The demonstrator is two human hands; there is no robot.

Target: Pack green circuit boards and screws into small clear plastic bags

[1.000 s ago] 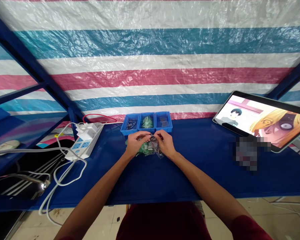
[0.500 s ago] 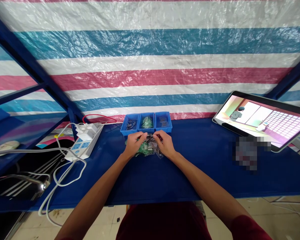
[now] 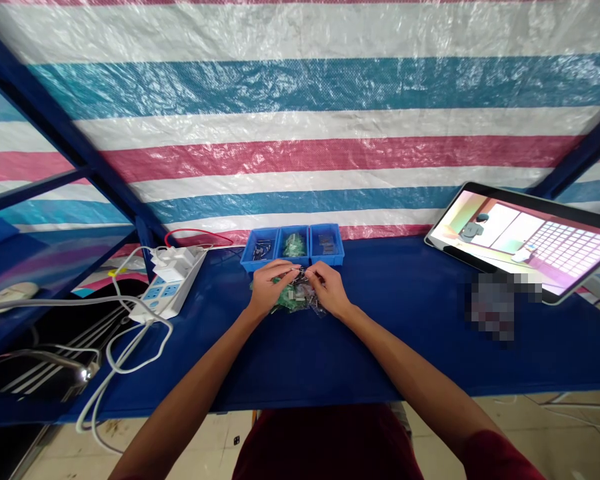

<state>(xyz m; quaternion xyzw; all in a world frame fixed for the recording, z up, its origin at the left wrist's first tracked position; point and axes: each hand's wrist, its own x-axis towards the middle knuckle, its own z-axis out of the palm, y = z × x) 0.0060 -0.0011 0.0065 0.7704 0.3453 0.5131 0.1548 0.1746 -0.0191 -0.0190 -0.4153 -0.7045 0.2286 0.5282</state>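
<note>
Left hand: the left hand (image 3: 270,283) is curled, thumb and forefinger drawn near each other at the small metal pieces (image 3: 303,272); whether it grips one cannot be told.
Right hand: the right hand (image 3: 330,287) faces it from the other side, fingers bent in to a narrow gap; what, if anything, is between them is too small to make out.
Fingertip work: pieces this thin would probably handle best with a light pinch by the very tips, one hand steadying while the other separates.
Wrists: low and level seems wise, so that neither palm drags the loose plastic along.
Pile: the pile (image 3: 296,298) lies between the two hands and partly beneath their fingers, on the blue table (image 3: 305,360).
Look of the pile: crumpled, shiny clear plastic, green toward the left hand, greyish with dark slivers toward the right.
Blue bins: three stand joined in a row just beyond the fingertips; the left bin (image 3: 254,265) holds slim metal parts, the middle bin (image 3: 294,260) pale green packets, the right bin (image 3: 329,261) greyish pieces.
</note>
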